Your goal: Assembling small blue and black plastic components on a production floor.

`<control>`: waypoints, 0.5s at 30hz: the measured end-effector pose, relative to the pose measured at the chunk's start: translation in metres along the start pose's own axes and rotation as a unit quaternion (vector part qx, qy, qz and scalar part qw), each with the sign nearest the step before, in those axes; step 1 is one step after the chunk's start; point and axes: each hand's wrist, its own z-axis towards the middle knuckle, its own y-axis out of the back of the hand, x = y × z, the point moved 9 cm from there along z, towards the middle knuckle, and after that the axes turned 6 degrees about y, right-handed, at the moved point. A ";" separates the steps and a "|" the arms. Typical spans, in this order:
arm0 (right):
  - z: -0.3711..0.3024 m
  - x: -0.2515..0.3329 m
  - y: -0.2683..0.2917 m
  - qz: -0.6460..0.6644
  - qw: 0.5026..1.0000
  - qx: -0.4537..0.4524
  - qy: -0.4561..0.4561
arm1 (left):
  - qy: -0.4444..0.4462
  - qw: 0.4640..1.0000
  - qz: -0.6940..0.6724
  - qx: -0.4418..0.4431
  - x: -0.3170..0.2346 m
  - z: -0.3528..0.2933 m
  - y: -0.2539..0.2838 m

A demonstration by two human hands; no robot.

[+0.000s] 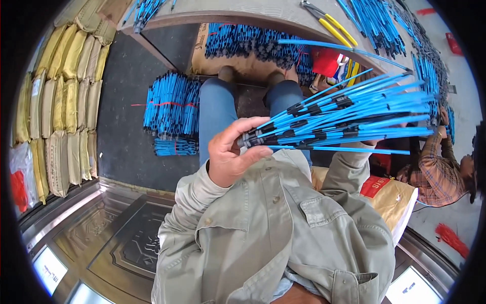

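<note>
A table (243, 9) with a dull grey-brown top spans the upper edge, its dark leg (158, 52) slanting above a dark floor (121, 101). Yellow and tan sacks (63, 96) are piled in rows at the left. A dark embossed panel (132, 215) fills the lower left. Bright white rectangles (49, 271) glow in both lower corners. The floor at far right (433, 243) is pale grey.

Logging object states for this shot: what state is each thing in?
Thin blue rods with black fittings: held, fanned rightward
Left hand: closed around their black ends
Right hand: mostly hidden
Yellow-handled metal pliers: handles slightly apart
Large blue rod bundle at left: tied, red string
Yellowish rectangular sacks: stacked
</note>
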 end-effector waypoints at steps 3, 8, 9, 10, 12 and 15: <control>-0.008 -0.033 0.017 0.170 0.964 -0.106 -0.174 | 0.046 0.999 0.013 -0.006 0.006 0.000 0.000; -0.003 -0.028 0.001 0.252 0.928 -0.140 -0.236 | 0.021 0.997 -0.027 -0.071 0.006 0.005 0.018; 0.013 0.019 -0.032 0.110 0.990 -0.023 -0.088 | -0.045 0.992 0.046 -0.112 -0.006 0.005 0.026; 0.016 0.038 -0.049 0.121 0.988 -0.028 -0.091 | -0.110 0.975 0.120 -0.154 -0.015 0.002 0.035; 0.008 0.073 -0.110 0.200 0.953 0.156 -0.165 | -0.232 0.909 0.263 -0.226 -0.039 -0.011 0.043; -0.017 0.124 -0.159 0.267 0.932 0.203 -0.141 | -0.300 0.909 0.224 -0.182 -0.058 -0.021 0.024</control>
